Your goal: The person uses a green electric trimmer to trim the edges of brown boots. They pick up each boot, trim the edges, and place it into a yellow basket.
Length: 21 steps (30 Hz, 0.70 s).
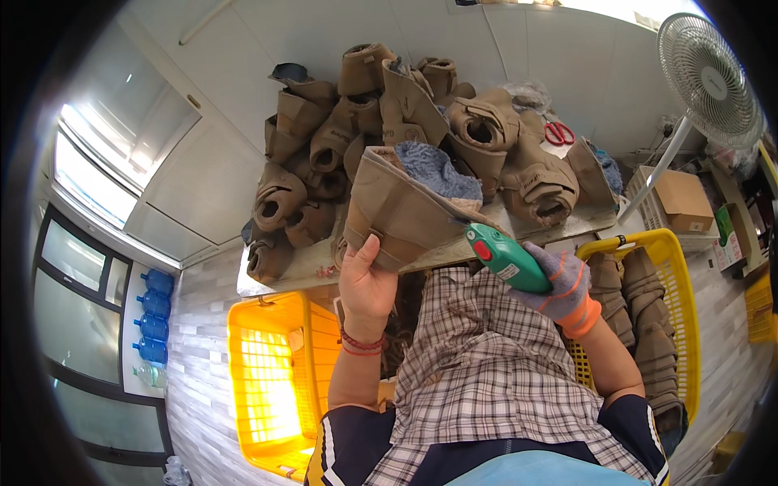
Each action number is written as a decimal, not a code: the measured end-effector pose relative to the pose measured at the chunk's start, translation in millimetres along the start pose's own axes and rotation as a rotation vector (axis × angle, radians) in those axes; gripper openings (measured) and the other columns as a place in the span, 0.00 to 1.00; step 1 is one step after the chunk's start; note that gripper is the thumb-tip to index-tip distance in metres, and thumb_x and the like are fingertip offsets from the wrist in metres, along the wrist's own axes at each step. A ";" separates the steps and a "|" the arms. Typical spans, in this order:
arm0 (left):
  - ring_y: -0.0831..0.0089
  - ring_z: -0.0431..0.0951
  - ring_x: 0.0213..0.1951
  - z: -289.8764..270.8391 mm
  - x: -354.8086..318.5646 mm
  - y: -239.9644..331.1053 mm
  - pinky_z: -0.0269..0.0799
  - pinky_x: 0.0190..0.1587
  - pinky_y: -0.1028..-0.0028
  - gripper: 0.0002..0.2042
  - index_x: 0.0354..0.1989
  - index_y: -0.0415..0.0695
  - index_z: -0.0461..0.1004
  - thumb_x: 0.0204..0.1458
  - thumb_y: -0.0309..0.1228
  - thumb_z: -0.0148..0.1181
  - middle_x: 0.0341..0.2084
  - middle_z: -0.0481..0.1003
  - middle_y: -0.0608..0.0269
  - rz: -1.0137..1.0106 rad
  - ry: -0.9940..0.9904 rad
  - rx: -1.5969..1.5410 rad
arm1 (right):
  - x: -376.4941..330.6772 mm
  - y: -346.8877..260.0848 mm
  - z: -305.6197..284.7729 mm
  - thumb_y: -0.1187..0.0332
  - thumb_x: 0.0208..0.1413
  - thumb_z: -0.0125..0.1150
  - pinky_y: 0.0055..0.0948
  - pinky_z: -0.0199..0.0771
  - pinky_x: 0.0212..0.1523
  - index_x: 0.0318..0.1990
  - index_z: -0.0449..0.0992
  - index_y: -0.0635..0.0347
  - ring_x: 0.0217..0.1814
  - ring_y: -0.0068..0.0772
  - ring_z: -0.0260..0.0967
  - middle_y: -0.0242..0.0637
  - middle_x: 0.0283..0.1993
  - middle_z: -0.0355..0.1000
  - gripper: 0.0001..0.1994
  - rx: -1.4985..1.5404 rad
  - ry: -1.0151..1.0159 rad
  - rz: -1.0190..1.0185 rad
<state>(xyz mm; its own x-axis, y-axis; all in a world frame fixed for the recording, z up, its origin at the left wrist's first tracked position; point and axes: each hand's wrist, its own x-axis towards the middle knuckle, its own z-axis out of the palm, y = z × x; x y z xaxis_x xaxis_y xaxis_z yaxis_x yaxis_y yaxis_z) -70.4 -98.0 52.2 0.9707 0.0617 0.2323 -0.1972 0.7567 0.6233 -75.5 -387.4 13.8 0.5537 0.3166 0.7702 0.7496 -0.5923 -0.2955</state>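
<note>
Your left hand [365, 287] is pinching a fleece-lined brown piece [409, 219]; your gloved right hand [562, 289] is clasping a green tool [519, 266]. Yellow basket [688, 324], right side, is holding stacked brown pieces [652, 324].

Covers [336, 142] lie heaped on the table [253, 283], left of the fan [707, 81].

Left hand [366, 285]: bare
Left wrist: thin red cord bracelets [361, 348]
Right hand [561, 285]: grey glove [572, 275], orange lines, orange cuff [580, 320]
Sleeves [628, 429]: short, navy, white stripes, some yellow at left
Apron [486, 356]: plaid, off-white, brown and dark
Near edge: smooth light blue piece [543, 470]
</note>
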 end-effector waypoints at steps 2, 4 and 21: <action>0.62 0.63 0.61 -1.7 -3.2 -4.5 0.56 0.65 0.59 0.22 0.61 0.39 0.60 0.58 0.21 0.49 0.60 0.64 0.57 0.034 -0.031 0.032 | 1.3 -2.8 1.8 0.57 0.33 0.77 0.31 0.71 0.25 0.49 0.73 0.62 0.22 0.37 0.71 0.38 0.24 0.72 0.33 0.064 -0.018 0.059; 0.62 0.64 0.61 -6.1 -6.0 -10.2 0.57 0.64 0.59 0.22 0.62 0.40 0.60 0.57 0.20 0.49 0.59 0.64 0.57 0.064 -0.062 0.081 | 4.8 -7.7 2.7 0.56 0.33 0.77 0.31 0.72 0.27 0.49 0.73 0.62 0.24 0.39 0.73 0.39 0.25 0.73 0.33 0.146 -0.045 0.141; 0.54 0.69 0.53 -43.5 -8.6 -26.0 0.63 0.55 0.64 0.16 0.52 0.36 0.68 0.54 0.22 0.57 0.50 0.71 0.50 0.306 -0.339 1.303 | 15.5 -13.7 14.7 0.60 0.39 0.75 0.26 0.75 0.38 0.52 0.71 0.61 0.33 0.29 0.76 0.40 0.36 0.77 0.31 0.548 -0.071 0.475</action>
<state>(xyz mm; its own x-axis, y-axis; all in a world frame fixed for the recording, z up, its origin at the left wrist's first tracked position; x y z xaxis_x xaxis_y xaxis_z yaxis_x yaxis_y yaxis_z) -67.6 -89.9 1.5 0.8221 -0.1889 0.5370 -0.5620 -0.4197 0.7128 -71.9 -363.6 21.5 0.8727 0.1762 0.4554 0.4862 -0.2280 -0.8436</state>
